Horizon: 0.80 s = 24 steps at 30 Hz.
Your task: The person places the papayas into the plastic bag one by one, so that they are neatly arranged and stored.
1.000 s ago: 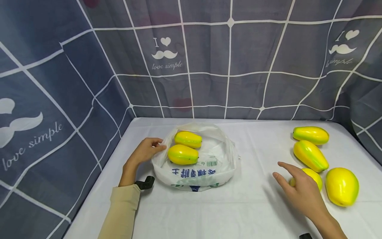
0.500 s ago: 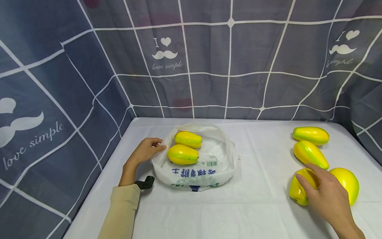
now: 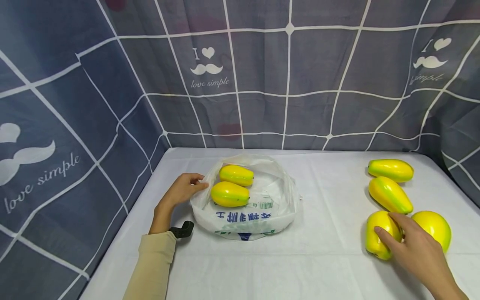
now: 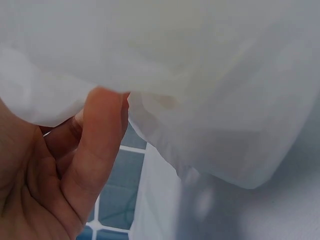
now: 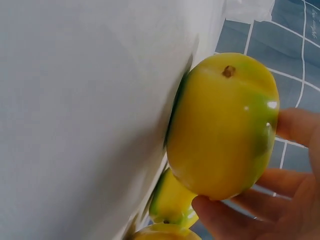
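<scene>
A white plastic bag (image 3: 275,216) with blue print lies spread open on the table. Two shiny yellow-green papayas (image 3: 230,194) rest inside it, on its left side. My left hand (image 3: 183,189) pinches the bag's left rim; the left wrist view shows the thumb (image 4: 100,145) against the white film, which hides the fingertips. At the right, my right hand (image 3: 418,248) grips another papaya (image 3: 380,239) from its right side. In the right wrist view that papaya (image 5: 222,130) stands close to the table surface, with the thumb and fingers around it; whether it touches the cloth, I cannot tell.
A rounder yellow fruit (image 3: 435,229) sits just behind my right hand. Farther back lie two more papayas, one slanted (image 3: 390,195) and one lengthwise (image 3: 391,170). White cloth (image 3: 300,271) covers the table, and a dark checked curtain (image 3: 258,112) stands behind it.
My right hand has moved right and taken hold of the nearest papaya, which has turned and shifted slightly toward the front. The left hand and the bag have stayed in place.
</scene>
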Available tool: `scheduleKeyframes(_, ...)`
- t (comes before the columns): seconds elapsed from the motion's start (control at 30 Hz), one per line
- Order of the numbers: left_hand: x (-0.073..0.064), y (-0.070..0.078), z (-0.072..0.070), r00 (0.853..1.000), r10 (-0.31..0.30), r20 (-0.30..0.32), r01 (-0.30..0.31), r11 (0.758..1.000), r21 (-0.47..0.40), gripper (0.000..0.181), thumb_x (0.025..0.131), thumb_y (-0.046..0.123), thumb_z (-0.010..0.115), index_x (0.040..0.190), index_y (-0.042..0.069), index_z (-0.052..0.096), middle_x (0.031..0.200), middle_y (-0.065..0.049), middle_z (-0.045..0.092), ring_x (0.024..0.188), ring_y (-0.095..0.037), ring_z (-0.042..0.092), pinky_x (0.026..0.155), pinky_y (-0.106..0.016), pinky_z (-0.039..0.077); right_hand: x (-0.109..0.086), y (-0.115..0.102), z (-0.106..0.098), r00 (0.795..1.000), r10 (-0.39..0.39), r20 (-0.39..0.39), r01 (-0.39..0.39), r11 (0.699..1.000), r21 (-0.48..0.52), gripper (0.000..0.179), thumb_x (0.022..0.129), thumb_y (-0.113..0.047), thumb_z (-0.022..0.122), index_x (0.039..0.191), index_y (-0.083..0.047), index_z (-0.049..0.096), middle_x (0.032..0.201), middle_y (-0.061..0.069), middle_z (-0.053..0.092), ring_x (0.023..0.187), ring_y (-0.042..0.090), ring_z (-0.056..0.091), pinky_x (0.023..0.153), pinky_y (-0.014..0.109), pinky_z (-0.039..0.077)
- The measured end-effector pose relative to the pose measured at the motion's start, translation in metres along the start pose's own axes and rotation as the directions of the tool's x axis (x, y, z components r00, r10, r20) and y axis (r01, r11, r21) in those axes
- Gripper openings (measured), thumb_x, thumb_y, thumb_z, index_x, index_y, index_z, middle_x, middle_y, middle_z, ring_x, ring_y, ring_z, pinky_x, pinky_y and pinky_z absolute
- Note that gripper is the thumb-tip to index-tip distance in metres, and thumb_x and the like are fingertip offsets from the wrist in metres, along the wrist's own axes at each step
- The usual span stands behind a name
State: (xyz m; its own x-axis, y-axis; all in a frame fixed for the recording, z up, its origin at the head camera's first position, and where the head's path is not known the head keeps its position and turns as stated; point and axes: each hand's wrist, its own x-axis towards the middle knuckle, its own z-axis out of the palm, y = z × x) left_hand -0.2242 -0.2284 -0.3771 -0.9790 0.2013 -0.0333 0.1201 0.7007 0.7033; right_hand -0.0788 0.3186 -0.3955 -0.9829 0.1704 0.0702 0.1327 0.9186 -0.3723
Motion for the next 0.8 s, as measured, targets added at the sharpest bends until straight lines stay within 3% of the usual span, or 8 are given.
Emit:
scheduleKeyframes(0.2, 0.000, -0.001, -0.001, 1.000, 0.005, -0.002, -0.005, 1.000, 0.002, 0.037, 0.095, 0.024, 0.067, 0.122, -0.002, 0.066, 0.099, -0.012, 0.064, 0.093, -0.028, 0.055, 0.076, -0.035, 0.047, 0.000, 0.005, 0.002, 0.995, -0.096, 0.037, 0.093, 0.992, 0.089, 0.068, 0.099, -0.040, 0.059, 0.141, 0.009, 0.039, 0.137, 0.039, 0.038, 0.116, 0.057, 0.041, 0.086, 0.070, 0.036)
scheduleKeyframes(0.37, 0.000, -0.001, -0.001, 1.000, 0.011, -0.003, -0.011, 1.000, -0.001, 0.037, 0.095, 0.024, 0.067, 0.122, -0.003, 0.066, 0.096, -0.011, 0.064, 0.091, -0.027, 0.055, 0.074, -0.034, 0.047, -0.002, 0.009, 0.005, 0.981, -0.190, 0.044, 0.175, 0.957, 0.232, 0.062, 0.101, -0.027, 0.058, 0.146, 0.008, 0.034, 0.146, 0.039, 0.030, 0.131, 0.061, 0.025, 0.098, 0.073, 0.022)
scheduleKeyframes(0.6, -0.001, 0.000, -0.001, 1.000, 0.011, -0.003, -0.011, 1.000, 0.001, 0.037, 0.095, 0.023, 0.067, 0.121, -0.002, 0.067, 0.095, -0.010, 0.064, 0.090, -0.026, 0.055, 0.072, -0.033, 0.047, 0.001, 0.011, 0.005, 0.969, -0.196, 0.151, 0.129, 0.920, 0.370, 0.064, 0.102, -0.019, 0.055, 0.152, 0.005, 0.025, 0.153, 0.036, 0.019, 0.138, 0.059, 0.011, 0.104, 0.073, 0.009)
scheduleKeyframes(0.8, -0.001, 0.000, -0.002, 1.000, 0.009, -0.005, -0.009, 1.000, -0.006, 0.035, 0.094, 0.023, 0.068, 0.120, -0.002, 0.067, 0.095, -0.010, 0.064, 0.090, -0.026, 0.055, 0.072, -0.033, 0.047, 0.005, 0.010, 0.003, 0.962, -0.171, 0.215, 0.081, 0.924, 0.374, 0.065, 0.102, -0.019, 0.054, 0.153, 0.005, 0.022, 0.154, 0.035, 0.016, 0.139, 0.058, 0.006, 0.104, 0.073, 0.005)
